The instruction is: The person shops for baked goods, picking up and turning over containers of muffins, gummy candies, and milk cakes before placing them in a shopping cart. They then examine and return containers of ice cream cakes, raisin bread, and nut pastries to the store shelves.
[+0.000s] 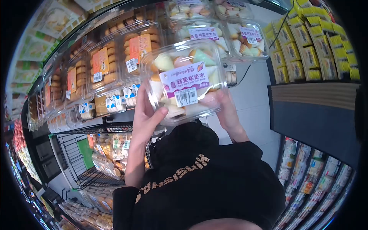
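Both hands grip one clear pastry box (pixel 183 84): our left hand (pixel 147 115) clasps one side with the thumb pressed on the lid, and our right hand (pixel 227 109) closes on the opposite side. We judge the box to be lifted clear of the shelved boxes (pixel 115 65) and held in the air before them, above our black hoodie (pixel 207 180); it rests on no surface. Our right fingers show only dimly through the plastic. The price sticker (pixel 186 96) appears inverted, and its print is hard to read. Goods in the wire rack (pixel 80 153) are blurred.
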Action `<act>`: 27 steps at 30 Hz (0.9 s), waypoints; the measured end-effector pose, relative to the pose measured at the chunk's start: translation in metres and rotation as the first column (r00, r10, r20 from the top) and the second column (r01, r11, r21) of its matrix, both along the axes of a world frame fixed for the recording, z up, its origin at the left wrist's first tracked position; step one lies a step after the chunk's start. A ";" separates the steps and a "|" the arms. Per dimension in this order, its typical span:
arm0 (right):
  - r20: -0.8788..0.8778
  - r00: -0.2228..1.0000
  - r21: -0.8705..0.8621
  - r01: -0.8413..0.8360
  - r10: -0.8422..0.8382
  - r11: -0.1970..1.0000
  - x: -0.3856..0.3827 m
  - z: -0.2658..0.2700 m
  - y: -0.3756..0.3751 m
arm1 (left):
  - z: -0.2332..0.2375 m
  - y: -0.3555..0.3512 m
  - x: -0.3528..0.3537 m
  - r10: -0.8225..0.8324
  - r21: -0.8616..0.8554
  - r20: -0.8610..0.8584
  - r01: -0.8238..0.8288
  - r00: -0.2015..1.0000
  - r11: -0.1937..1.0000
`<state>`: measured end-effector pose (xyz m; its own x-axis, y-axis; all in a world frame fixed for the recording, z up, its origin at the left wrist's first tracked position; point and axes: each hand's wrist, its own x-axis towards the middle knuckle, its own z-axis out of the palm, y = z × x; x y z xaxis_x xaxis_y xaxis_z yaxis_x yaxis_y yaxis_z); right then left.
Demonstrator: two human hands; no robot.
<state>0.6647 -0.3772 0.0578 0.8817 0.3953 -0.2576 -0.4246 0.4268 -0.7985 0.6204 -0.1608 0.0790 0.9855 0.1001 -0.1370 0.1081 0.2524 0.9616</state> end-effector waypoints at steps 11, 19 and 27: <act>0.220 0.870 -0.134 0.476 -0.442 0.869 0.069 0.036 -0.088 | 0.038 -0.125 0.135 -0.254 -0.123 0.070 0.261 0.965 0.957; 0.072 0.806 -0.045 0.592 -0.588 0.805 0.066 0.022 -0.130 | 0.005 -0.167 0.144 -0.331 -0.102 0.260 0.367 0.907 0.925; -0.091 0.766 0.153 0.642 -0.637 0.751 0.023 -0.002 -0.150 | -0.013 -0.187 0.090 -0.336 0.196 0.287 0.288 0.897 0.937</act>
